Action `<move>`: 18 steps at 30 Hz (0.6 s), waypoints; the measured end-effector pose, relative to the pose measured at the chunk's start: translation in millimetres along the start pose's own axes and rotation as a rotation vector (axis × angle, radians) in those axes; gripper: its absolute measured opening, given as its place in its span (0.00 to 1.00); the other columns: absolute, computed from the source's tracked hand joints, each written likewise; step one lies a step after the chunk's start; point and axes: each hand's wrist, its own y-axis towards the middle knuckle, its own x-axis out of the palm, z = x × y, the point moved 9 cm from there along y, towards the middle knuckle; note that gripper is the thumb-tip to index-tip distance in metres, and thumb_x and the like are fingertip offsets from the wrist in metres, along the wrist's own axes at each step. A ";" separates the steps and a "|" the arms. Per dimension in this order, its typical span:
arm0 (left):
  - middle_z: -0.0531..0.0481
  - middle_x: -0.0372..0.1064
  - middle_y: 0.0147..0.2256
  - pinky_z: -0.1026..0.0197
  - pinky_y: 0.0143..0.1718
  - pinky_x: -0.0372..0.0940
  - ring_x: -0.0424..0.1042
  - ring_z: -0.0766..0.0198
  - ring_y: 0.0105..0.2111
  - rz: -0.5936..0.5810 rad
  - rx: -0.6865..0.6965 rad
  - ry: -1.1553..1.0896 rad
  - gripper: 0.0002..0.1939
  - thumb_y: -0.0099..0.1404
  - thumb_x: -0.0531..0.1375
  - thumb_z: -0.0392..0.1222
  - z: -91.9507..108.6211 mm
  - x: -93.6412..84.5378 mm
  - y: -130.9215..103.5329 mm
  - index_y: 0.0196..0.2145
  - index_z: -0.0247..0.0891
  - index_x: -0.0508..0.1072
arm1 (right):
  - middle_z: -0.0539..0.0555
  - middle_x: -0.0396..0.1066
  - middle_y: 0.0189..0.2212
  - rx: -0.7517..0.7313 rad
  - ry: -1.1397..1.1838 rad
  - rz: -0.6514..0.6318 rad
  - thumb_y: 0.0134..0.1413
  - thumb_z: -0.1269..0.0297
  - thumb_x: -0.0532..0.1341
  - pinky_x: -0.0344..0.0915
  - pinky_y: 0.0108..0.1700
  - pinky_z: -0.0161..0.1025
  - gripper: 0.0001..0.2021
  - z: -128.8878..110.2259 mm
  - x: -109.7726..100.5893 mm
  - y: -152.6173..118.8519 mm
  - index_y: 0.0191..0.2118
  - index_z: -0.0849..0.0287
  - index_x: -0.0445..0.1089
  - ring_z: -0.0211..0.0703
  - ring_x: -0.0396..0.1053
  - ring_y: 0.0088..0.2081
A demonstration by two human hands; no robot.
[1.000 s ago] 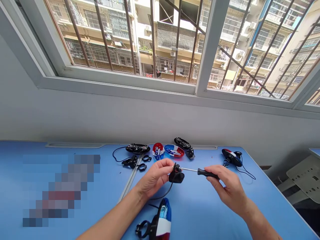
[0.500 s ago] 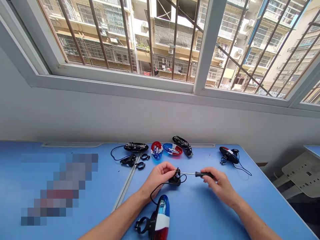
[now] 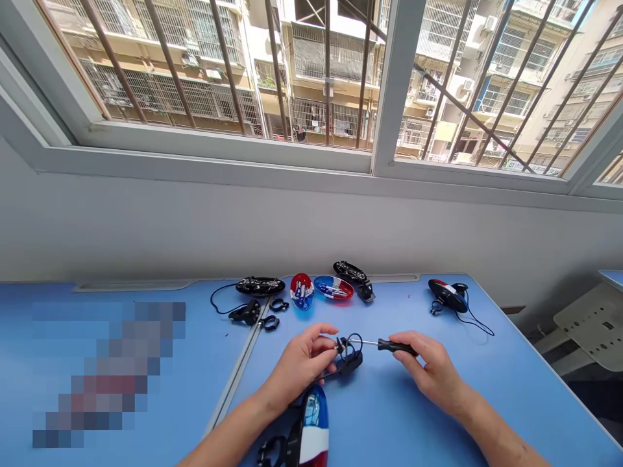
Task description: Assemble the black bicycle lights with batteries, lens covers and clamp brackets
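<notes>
My left hand [image 3: 302, 364] pinches a small black switch unit with a ring clamp [image 3: 351, 362] above the table, its thin cable looping around it. In my right hand [image 3: 432, 368] is a screwdriver [image 3: 393, 346] with a black handle, held level. Its metal shaft points left and its tip reaches the clamp; the exact contact is too small to see. Below my left wrist lies a blue, white and red oval bicycle siren [image 3: 315, 415] with a black ring mount [image 3: 272, 447], cut off by the bottom edge. The cable runs from the switch toward it.
Along the table's back lie a black oval base [image 3: 260, 286], a black switch [image 3: 246, 312], loose ring clamps [image 3: 269, 322], two coloured covers [image 3: 302, 290] [image 3: 333, 288] and another black base [image 3: 349, 272]. Another siren [image 3: 448, 296] lies right. A pixelated patch covers the left. Barred windows stand behind.
The switch unit has turned and tilted in my left hand, its cable loop now standing higher. The screwdriver tip stays at the clamp. The whole view has shifted slightly.
</notes>
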 end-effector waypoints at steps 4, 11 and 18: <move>0.53 0.73 0.25 0.66 0.17 0.62 0.72 0.60 0.23 -0.024 -0.041 -0.012 0.14 0.48 0.67 0.36 1.1 3.6 -2.4 0.36 0.36 0.75 | 0.56 0.78 0.35 -0.082 -0.029 0.000 0.64 0.68 0.54 0.73 0.34 0.39 0.10 -7.9 -2.6 0.7 0.48 0.56 0.68 0.44 0.75 0.34; 0.47 0.78 0.30 0.64 0.20 0.66 0.74 0.57 0.27 -0.032 -0.063 -0.037 0.16 0.47 0.68 0.35 3.1 5.1 -5.4 0.37 0.36 0.77 | 0.54 0.77 0.34 -0.154 -0.049 -0.013 0.64 0.70 0.55 0.73 0.34 0.39 0.11 -18.8 -4.3 1.3 0.50 0.55 0.67 0.43 0.75 0.33; 0.46 0.77 0.31 0.61 0.27 0.67 0.72 0.57 0.26 -0.056 0.140 0.250 0.10 0.54 0.64 0.36 21.2 1.2 -8.6 0.35 0.39 0.83 | 0.54 0.76 0.33 -0.136 -0.028 -0.035 0.64 0.71 0.55 0.71 0.32 0.39 0.12 -17.5 -4.9 -0.6 0.51 0.55 0.66 0.43 0.73 0.31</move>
